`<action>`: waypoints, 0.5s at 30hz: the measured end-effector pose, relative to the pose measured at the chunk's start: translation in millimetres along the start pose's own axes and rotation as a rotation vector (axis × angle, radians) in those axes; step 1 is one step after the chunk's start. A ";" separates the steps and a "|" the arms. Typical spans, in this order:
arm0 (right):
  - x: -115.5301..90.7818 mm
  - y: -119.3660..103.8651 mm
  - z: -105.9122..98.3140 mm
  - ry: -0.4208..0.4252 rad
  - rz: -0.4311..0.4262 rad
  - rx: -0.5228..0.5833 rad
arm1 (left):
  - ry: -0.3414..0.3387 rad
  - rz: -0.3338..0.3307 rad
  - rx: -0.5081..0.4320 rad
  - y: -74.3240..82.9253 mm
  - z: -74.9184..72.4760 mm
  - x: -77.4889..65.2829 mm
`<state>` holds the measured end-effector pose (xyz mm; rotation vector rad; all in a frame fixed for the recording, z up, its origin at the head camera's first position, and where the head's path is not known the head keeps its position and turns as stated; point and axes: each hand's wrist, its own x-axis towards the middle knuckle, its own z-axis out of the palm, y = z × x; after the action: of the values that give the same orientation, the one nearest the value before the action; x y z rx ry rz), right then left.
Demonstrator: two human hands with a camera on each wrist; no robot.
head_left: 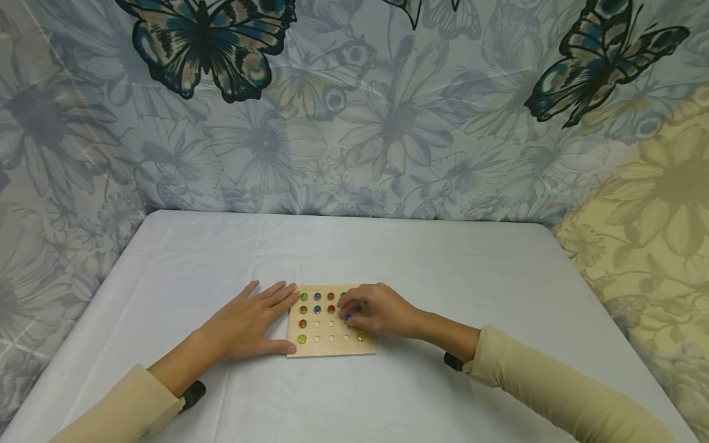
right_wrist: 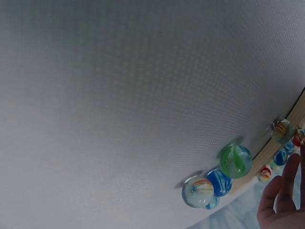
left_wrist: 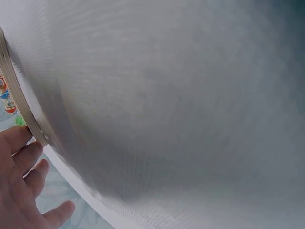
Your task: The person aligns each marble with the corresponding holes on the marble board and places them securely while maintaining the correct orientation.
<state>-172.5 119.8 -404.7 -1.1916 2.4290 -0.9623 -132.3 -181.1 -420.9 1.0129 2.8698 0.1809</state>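
A wooden board point(head_left: 324, 351) with rows of round hollows lies on the table, glass marbles sitting in several of them. My left hand point(head_left: 249, 323) is spread along its left side, fingertips at the upper left corner and thumb at the lower left. Over the right part of the board, my right hand point(head_left: 382, 311) pinches a blue marble point(head_left: 348, 317) between thumb and fingers. Its palm hides part of the board in the head view. In the right wrist view, loose marbles lie beside the board: a green one point(right_wrist: 236, 161), a blue one point(right_wrist: 219, 182) and a white-orange one point(right_wrist: 198, 192).
A white cloth point(head_left: 354, 400) covers the table point(head_left: 343, 246). Behind it hangs a flowered backdrop point(head_left: 399, 135) with large butterflies. Dark wrist cameras show under both sleeves. One more marble point(right_wrist: 281, 130) sits close by the board's edge in the right wrist view.
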 end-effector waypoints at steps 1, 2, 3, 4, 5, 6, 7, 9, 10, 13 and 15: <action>0.8 -0.1 0.7 -0.001 0.001 -0.006 | 0.000 0.000 0.001 0.1 -0.2 0.0; 1.5 0.0 1.5 -0.003 0.002 -0.011 | 0.002 0.001 0.003 0.1 -0.3 0.1; 2.2 0.1 2.1 -0.006 0.002 -0.010 | 0.003 0.002 0.004 0.2 -0.4 0.0; 2.7 0.3 2.9 -0.011 0.002 -0.009 | 0.005 0.002 0.007 0.3 -0.5 0.0; 3.1 0.6 3.6 -0.016 0.002 -0.009 | 0.007 0.003 0.010 0.3 -0.6 -0.1; 3.3 0.7 4.2 -0.021 0.002 -0.007 | 0.009 0.004 0.012 0.4 -0.7 -0.1; 3.4 0.7 4.7 -0.024 0.001 -0.007 | 0.010 0.004 0.013 0.4 -0.7 -0.2; 3.4 0.7 5.5 -0.027 0.001 -0.005 | 0.012 0.005 0.013 0.5 -0.8 -0.4; 3.4 0.6 5.9 -0.028 0.001 -0.010 | 0.012 0.005 0.014 0.6 -0.8 -0.3; 3.0 0.1 5.9 -0.032 0.003 -0.015 | 0.010 0.004 0.014 0.8 -1.0 0.0; 2.7 0.1 4.4 -0.027 0.000 -0.024 | 0.008 0.003 0.013 0.9 -1.2 0.4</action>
<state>-172.1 115.8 -407.9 -1.2044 2.4265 -0.9133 -132.2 -180.3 -419.7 1.0215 2.8799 0.1675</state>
